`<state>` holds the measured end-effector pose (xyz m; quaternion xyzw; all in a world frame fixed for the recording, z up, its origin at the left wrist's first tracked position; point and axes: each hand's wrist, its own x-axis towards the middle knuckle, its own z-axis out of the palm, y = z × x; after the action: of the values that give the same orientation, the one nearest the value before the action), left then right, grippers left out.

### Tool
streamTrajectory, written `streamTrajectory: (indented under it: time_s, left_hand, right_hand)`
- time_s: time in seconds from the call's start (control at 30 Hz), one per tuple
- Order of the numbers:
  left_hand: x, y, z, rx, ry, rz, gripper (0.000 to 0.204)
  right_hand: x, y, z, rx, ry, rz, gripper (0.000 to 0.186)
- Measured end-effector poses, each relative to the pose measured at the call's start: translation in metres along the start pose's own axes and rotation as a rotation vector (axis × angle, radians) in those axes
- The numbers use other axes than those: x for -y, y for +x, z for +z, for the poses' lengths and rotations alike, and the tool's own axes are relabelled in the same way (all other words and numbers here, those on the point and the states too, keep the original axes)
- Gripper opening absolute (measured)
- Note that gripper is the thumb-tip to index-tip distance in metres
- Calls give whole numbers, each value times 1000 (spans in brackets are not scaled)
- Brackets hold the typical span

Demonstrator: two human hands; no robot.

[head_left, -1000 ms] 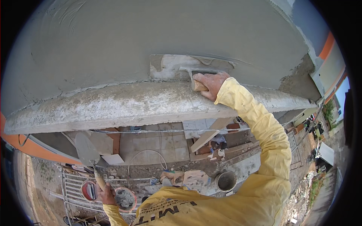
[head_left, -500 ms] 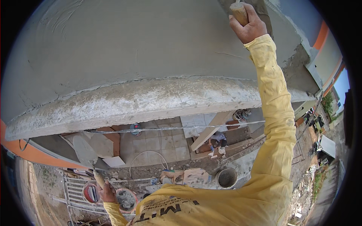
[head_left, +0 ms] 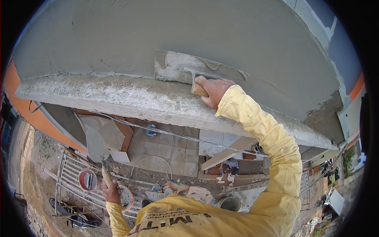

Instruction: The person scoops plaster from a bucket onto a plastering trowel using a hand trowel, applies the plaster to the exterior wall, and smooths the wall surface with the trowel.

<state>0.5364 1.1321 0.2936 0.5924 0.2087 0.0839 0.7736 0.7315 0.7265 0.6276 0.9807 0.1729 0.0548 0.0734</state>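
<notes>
"Looking through the head view, what do we find near the centre of the frame?"

"We find the right hand (head_left: 216, 93), its fingers curled around the wooden handle (head_left: 199, 90) of a rectangular finishing trowel (head_left: 175, 65). The blade is against the grey plaster (head_left: 252, 33) that fills the upper frame; its lower edge is just beside the concrete ledge (head_left: 118, 94). We cannot tell whether the blade lies quite flat."

"And the left hand (head_left: 112, 192)?"

"We see it at the lower left, well apart from the wall, fingers wrapped around the handle of a pointed trowel (head_left: 96, 145). That blade points up the frame, with mortar smears near its neck."

"What do we make out around them?"

"Below the ledge we see a cable (head_left: 185, 137) slanting across the frame. Near the left hand are a red bucket (head_left: 82, 181) and a mortar bucket (head_left: 132, 202), the latter partly hidden by that hand. Right of lower centre, beside the yellow shirt (head_left: 189, 221), we see a dark bucket (head_left: 230, 203). Another person (head_left: 232, 163) is farther below, partly hidden by a wooden beam (head_left: 227, 153)."
</notes>
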Motion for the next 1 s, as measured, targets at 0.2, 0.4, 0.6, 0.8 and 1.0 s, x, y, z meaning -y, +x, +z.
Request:
streamTrajectory:
  time_s: [0.2,0.4,0.6,0.8,1.0]
  left_hand:
    - [9,-15,-13,-124,-38,-27,12]
    - [9,2,-21,-110,-50,-43,14]
    - [-5,13,-9,-42,-66,24,13]
    - [-8,6,-11,-27,-53,56,10]
    - [-19,-2,-10,-88,-28,43,20]
  right_hand:
    - [7,8,13,83,-76,23,50]
    - [15,13,-6,28,-81,91,48]
    - [-11,9,-58,-329,-19,164,47]
    - [-92,-25,-92,-900,96,338,48]
    - [-138,-74,-62,-1228,-13,465,47]
